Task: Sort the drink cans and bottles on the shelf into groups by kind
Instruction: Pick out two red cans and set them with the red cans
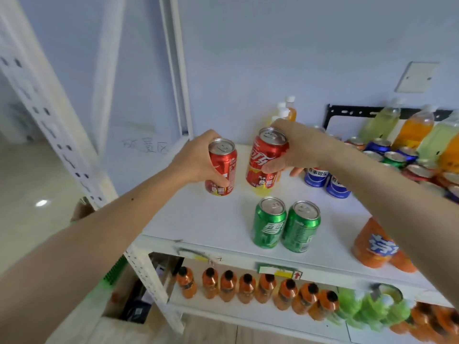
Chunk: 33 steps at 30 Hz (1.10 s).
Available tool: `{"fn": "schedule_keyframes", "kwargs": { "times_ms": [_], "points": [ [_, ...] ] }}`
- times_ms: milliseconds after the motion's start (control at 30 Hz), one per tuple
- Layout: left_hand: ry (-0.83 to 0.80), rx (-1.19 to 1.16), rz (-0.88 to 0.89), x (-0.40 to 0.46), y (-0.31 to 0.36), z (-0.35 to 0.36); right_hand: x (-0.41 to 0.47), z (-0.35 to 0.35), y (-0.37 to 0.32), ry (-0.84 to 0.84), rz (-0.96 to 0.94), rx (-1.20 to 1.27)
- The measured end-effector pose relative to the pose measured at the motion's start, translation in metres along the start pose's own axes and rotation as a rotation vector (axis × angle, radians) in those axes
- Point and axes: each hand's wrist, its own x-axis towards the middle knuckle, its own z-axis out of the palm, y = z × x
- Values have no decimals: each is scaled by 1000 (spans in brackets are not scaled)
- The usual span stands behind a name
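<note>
While both of our arms reach over the white shelf top (pixel 211 219), we list what stands there. Item one: a red cola can (pixel 221 167), gripped around its side by our left hand (pixel 198 160), fingers and thumb curled about it; it is tilted a little, and we cannot tell whether its base touches the shelf. Item two: a second red cola can (pixel 267 160), held by our right hand (pixel 295 147), fingers wrapped behind it and the thumb across its front; it leans left and sits just beside the first can, a narrow gap between them.

Item three: two green cans (pixel 285 225), upright, touching side by side, nearer the front edge. Item four: two blue cans (pixel 327 181), upright, behind our right forearm. Item five: orange soda bottles (pixel 375 247) at the front right, partly hidden by that forearm. Item six: a mixed cluster of cans (pixel 397 157) at the back right, red, blue and green together. Item seven: tall bottles of pale green and orange drink (pixel 409 130) along the back right, and a few white-capped bottles (pixel 288 108) behind our right hand.

On the lower shelf: a row of orange bottles with black caps (pixel 248 286), then green-wrapped bottles (pixel 367 309) to their right.
</note>
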Motion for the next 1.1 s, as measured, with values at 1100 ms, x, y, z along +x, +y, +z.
{"fn": "schedule_keyframes", "kwargs": {
  "times_ms": [1100],
  "points": [
    [-328, 115, -5, -24, -112, 1, 36, 170, -29, -73, 141, -265]
  ]
}}
